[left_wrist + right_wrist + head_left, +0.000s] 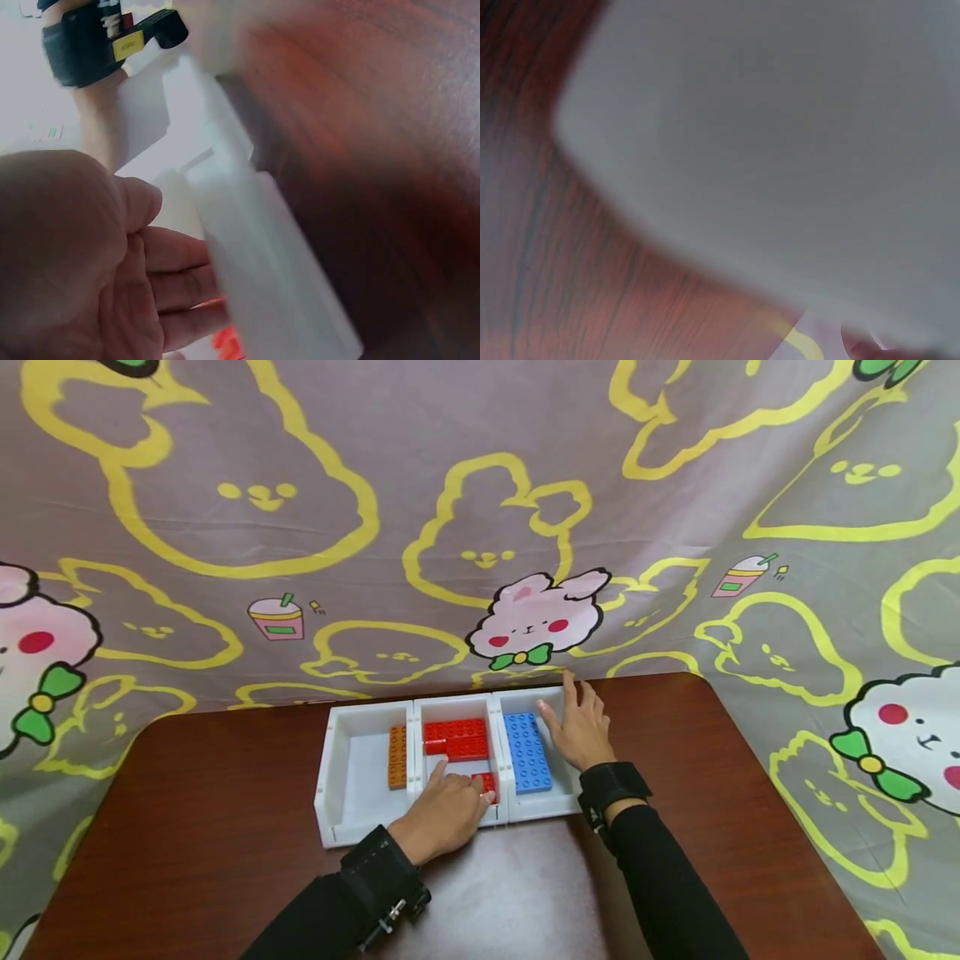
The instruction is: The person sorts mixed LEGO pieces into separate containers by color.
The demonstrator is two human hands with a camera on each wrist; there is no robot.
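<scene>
A white three-compartment tray (330,793) sits on the tabletop (225,827) under both hands. The left hand (446,814) rests loosely on red bricks (457,739); the right hand (577,727) lies flat beside a blue plate (527,752).

- Worktop (225,810): dark reddish wood grain, polished, with a soft sheen at 6 o'clock.
- Tray (330,793): white plastic, smooth, slightly glossy walls.
- Bricks, blue (528,752), red (456,737) and orange (397,757): hard studded plastic, shiny.
- Backdrop (420,460): printed cloth, matt, lightly creased.
- Sleeves (667,885): black matt fabric.
</scene>
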